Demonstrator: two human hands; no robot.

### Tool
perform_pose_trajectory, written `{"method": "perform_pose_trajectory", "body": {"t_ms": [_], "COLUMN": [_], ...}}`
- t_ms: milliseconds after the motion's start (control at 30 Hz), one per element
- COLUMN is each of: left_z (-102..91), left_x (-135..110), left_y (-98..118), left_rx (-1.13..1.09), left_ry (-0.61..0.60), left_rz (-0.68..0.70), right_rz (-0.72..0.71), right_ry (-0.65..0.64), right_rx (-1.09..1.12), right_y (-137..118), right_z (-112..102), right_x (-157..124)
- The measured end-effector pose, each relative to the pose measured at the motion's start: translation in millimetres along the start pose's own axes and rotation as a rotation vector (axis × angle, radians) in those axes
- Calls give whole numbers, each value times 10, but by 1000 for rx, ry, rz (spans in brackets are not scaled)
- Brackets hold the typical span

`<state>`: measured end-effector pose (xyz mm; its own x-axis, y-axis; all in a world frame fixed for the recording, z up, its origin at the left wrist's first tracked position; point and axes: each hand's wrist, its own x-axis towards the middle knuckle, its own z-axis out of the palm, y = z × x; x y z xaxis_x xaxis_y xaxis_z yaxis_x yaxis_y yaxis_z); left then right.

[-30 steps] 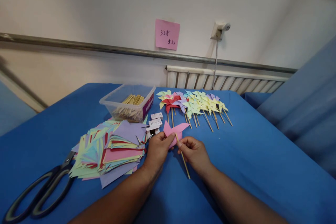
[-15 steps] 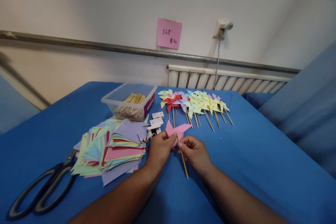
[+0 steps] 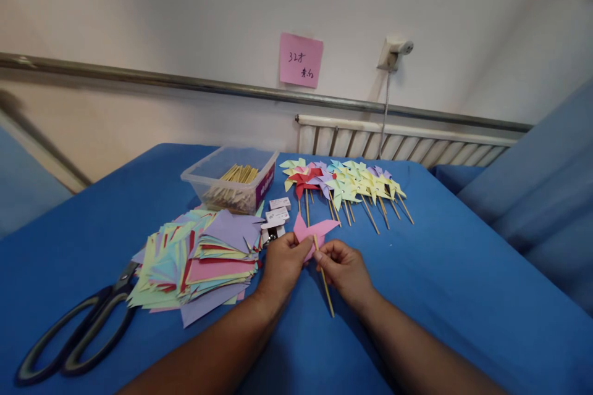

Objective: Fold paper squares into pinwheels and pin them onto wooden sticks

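Pinching folded pink paper (image 3: 306,230) in my left hand (image 3: 283,262) and a stick (image 3: 327,290) in my right hand (image 3: 345,268), I hold both above mid-tabletop (image 3: 440,296). Toward the far edge, a clear box (image 3: 266,184) contains wooden sticks (image 3: 239,174).

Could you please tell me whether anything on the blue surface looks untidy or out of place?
The paper pile beside the left hand looks askew: its sheets fan out unevenly, partly covering the scissors. Nothing else stands out.

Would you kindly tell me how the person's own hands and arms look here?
The left hand and right hand are bare, without gloves. The left forearm and right forearm show no sleeve, watch or bracelet. No ring or marking can be made out.
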<state>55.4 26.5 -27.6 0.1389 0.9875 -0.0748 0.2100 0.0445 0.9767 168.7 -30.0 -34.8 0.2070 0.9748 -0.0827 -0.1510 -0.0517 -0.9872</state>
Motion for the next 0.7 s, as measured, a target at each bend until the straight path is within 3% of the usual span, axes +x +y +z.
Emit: {"method": "perform_pose_trajectory", "body": {"t_ms": [700], "left_z": [0], "left_x": [-4], "left_y": [-15], "left_rx": [26], "left_ry": [15], "left_rz": [19], "right_rz": [-31], "right_ry": [14], "right_rx": [-43], "right_y": [22], "right_z": [4], "right_x": [-7]}}
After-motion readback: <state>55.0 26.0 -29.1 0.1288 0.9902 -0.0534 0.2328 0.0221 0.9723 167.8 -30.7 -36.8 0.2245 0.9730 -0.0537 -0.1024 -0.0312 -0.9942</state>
